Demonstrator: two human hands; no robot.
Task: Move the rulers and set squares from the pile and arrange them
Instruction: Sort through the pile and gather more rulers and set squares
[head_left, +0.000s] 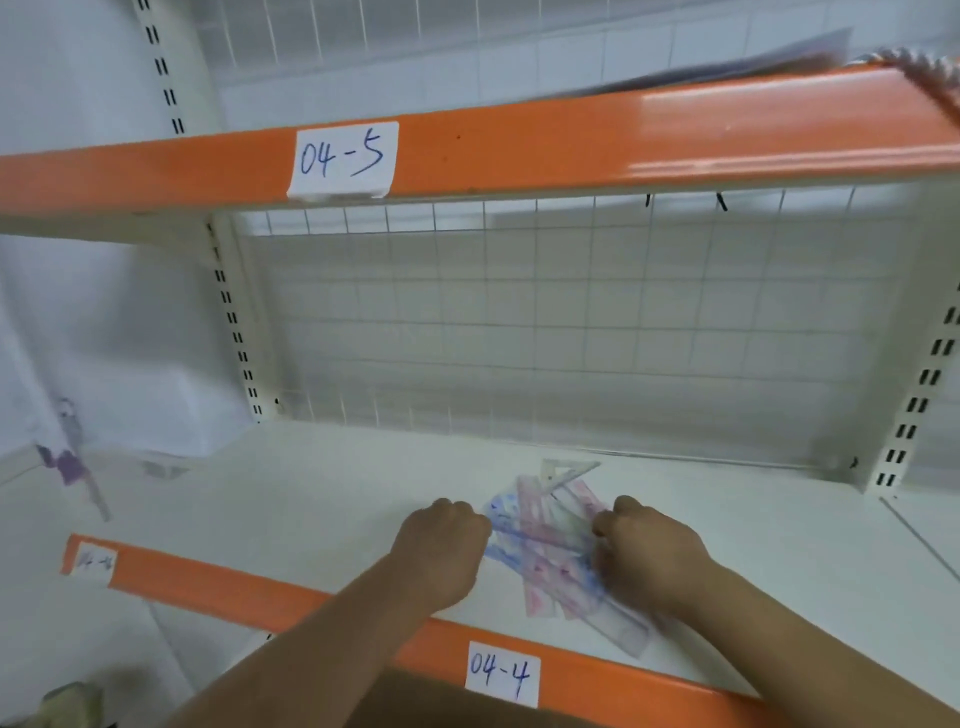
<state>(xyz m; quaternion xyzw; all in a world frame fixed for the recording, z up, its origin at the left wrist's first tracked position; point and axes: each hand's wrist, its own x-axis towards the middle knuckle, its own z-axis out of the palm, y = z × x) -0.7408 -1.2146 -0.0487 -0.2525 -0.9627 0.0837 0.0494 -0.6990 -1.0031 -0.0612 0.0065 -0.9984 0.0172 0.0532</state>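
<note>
Pile of rulers and set squares (545, 540) on the white shelf (332, 499), lying between the left hand (441, 540), which touches its left edge, and the right hand (644, 551), which rests on its right side; both hands have curled fingers, and whether either grasps a piece cannot be told. The blue and pink rulers fan out, long axes mostly near-to-far or slanting toward near-right, with a clear set square (566, 473) at the far end. Handwritten labels read "04-5" (343, 158) on the upper orange beam (571, 140) and "04-4" (501, 674) on the front beam (218, 582).
</note>
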